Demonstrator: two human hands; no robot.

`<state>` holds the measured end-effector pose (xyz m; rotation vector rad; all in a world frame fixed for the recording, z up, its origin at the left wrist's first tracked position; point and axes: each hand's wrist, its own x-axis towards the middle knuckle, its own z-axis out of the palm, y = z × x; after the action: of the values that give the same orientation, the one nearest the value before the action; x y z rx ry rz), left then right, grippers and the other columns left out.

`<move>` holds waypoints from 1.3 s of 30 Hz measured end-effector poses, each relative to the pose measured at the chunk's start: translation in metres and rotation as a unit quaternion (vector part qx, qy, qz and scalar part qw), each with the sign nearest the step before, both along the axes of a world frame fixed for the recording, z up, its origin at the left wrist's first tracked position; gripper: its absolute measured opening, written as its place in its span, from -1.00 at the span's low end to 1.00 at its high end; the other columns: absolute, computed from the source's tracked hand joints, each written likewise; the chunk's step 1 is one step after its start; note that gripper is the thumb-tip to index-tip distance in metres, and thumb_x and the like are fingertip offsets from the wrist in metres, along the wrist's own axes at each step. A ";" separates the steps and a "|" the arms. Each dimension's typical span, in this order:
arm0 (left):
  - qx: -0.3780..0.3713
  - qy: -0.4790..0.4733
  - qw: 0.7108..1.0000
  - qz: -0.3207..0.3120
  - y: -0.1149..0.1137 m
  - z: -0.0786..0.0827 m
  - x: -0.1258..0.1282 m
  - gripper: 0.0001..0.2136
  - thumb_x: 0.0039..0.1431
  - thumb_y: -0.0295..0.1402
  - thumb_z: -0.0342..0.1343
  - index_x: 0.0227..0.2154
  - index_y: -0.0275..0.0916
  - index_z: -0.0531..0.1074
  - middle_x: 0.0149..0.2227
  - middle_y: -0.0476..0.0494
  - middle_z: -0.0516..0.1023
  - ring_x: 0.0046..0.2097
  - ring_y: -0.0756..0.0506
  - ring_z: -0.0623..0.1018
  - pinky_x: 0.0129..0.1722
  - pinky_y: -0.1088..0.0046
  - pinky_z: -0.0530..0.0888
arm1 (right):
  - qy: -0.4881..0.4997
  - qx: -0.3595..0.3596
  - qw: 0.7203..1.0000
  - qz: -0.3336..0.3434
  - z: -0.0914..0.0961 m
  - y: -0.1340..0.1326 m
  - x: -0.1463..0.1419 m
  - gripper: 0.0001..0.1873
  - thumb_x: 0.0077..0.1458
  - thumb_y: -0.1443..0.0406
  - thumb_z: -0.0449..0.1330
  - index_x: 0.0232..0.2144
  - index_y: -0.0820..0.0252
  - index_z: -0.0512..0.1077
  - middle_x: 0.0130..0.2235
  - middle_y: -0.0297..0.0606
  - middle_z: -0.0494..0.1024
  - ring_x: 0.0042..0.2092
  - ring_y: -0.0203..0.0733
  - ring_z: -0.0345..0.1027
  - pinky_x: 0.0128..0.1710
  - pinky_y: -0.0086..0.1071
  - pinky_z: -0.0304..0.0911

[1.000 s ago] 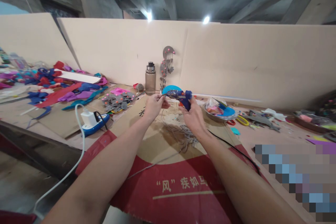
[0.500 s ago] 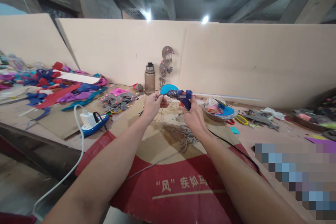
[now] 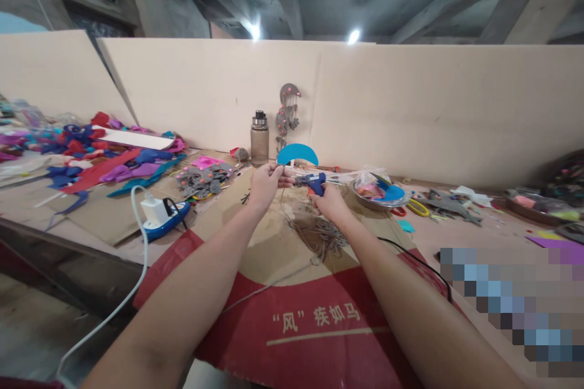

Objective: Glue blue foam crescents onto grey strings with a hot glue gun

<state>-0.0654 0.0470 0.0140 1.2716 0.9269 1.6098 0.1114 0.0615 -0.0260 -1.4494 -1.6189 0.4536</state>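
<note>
Between thumb and fingers, my left hand [image 3: 269, 185] pinches one end of a blue crescent-shaped piece [image 3: 298, 153], which curves up and to the right. My right hand [image 3: 331, 200] is wrapped round the grip of a blue glue gun [image 3: 316, 182], its nozzle end pointing left toward my left fingers. Below both hands, a tangle of grey yarn [image 3: 326, 237] lies on a red and tan cardboard sheet [image 3: 319, 292]. A grey crescent hanging ornament with pink dots [image 3: 289, 97] is on the upright board behind.
A bottle [image 3: 260, 141] stands behind my left hand. Grey felt pieces [image 3: 205, 181], a blue power strip [image 3: 166, 222] and coloured fabric scraps [image 3: 123, 164] lie to the left. On the right are a metal dish [image 3: 381, 202] and scissors with yellow handles [image 3: 417, 208].
My right hand has lowered the glue gun and tipped it below the blue crescent, whose full curve now shows. My left hand keeps its pinch in nearly the same place.
</note>
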 end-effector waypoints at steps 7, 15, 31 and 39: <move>0.036 0.047 0.998 -0.031 -0.008 0.001 0.013 -0.88 0.22 -0.40 0.06 -0.41 -0.33 0.35 -0.44 -0.12 0.55 -0.47 -0.01 0.58 -0.39 0.43 0.54 | -0.068 0.014 0.997 0.016 -0.013 0.009 0.001 -0.77 -0.17 0.31 0.34 -0.38 0.20 0.44 -0.36 -0.18 0.56 -0.27 -0.10 0.45 -0.14 -0.21 0.31; 0.136 0.219 0.959 0.116 -0.015 -0.001 0.009 -0.87 0.16 -0.32 0.11 -0.35 -0.23 0.52 -0.51 -0.03 0.52 -0.44 -0.03 0.52 -0.34 0.50 0.40 | 0.210 0.071 0.965 0.139 0.019 -0.020 -0.027 -0.77 -0.01 0.32 0.13 -0.23 0.13 0.27 -0.14 -0.18 0.53 -0.08 -0.20 0.43 -0.01 -0.22 0.29; 0.052 0.091 0.994 -0.032 -0.019 -0.001 0.020 -0.87 0.17 -0.33 0.10 -0.34 -0.31 0.45 -0.38 -0.16 0.59 -0.48 -0.01 0.57 -0.44 0.47 0.52 | 0.400 0.034 0.908 0.122 0.040 -0.040 -0.039 -0.74 -0.14 0.14 0.25 -0.40 0.19 0.43 -0.30 -0.30 0.49 -0.34 -0.32 0.31 -0.47 -0.49 0.16; 0.031 0.061 0.995 -0.077 -0.024 0.002 0.022 -0.85 0.16 -0.32 0.13 -0.41 -0.32 0.42 -0.40 -0.15 0.58 -0.46 -0.02 0.58 -0.39 0.43 0.56 | 0.331 0.096 0.936 0.065 0.032 -0.034 -0.037 -0.73 -0.04 0.11 0.18 -0.40 0.20 0.44 -0.39 -0.33 0.49 -0.35 -0.30 0.28 -0.40 -0.45 0.19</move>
<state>-0.0437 0.0231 0.0163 1.4633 0.8357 1.4634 0.0741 0.0272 0.0059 -0.9035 -1.1688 0.7450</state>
